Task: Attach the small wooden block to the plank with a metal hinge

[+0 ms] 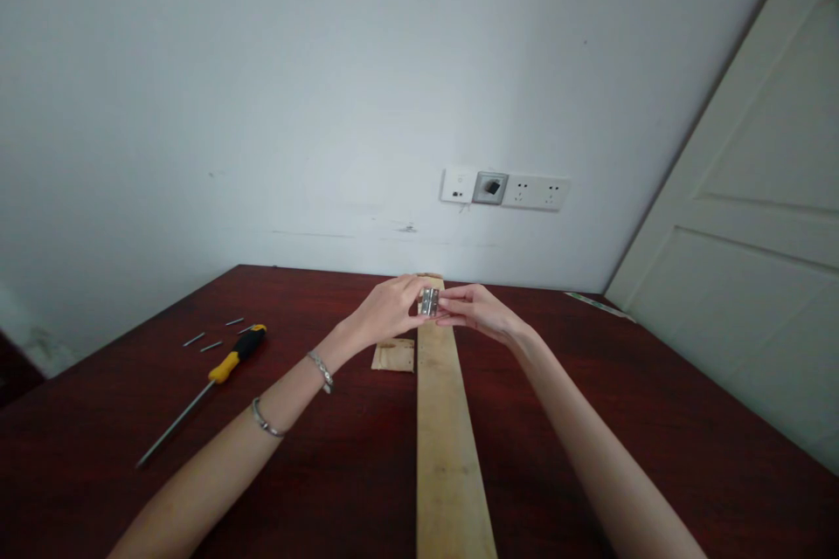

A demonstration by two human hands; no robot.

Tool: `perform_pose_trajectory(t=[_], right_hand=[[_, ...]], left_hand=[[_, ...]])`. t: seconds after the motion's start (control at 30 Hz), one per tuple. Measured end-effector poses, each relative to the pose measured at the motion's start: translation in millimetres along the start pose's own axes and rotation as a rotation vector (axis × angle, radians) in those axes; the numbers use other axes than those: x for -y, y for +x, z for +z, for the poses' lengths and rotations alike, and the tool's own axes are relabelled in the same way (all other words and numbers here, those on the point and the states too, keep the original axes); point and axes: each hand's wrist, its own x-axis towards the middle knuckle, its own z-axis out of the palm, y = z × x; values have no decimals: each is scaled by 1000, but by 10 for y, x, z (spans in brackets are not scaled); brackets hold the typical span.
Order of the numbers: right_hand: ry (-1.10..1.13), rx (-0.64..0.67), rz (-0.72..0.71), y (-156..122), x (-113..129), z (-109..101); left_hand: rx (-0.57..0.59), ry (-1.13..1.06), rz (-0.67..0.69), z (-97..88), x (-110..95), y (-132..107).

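Note:
A small silver metal hinge [429, 301] is held up over the far part of a long wooden board [444, 437]. My left hand [391, 307] pinches its left side between thumb and fingers. From the right, my right hand [481, 311] grips the other side with its fingertips. The hinge's face with its holes is turned toward me. Just below my left hand, a small square piece of wood [393, 355] lies against or close beside the board's left edge.
A yellow and black screwdriver [223, 369] lies on the dark red table [315, 489] at the left, with several screws or nails [211, 347] near its handle. Wall sockets [534, 191] are behind the table. A pale door panel [753, 218] stands at the right.

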Motion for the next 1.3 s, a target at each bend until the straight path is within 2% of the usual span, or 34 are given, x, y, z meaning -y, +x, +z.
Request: perform_pose_trajectory(t=[0.23,0.5,0.77,1.1,1.3], right_hand=[[-35,-73,-84,27,-40,28],[-20,-92,-122,33,-69,78],[22,-108,-136,40,-68,104],[22,-153,-129,44,-72,105],[24,-97,-134,38,-84,83]], left_hand=[[5,9,-32,31,-15,8],[49,-206,-113,44,30,-19],[24,-307,-137,68,63,-36],[62,-269,-79,-11,68,-30],[25,-290,-47,13,51,-34]])
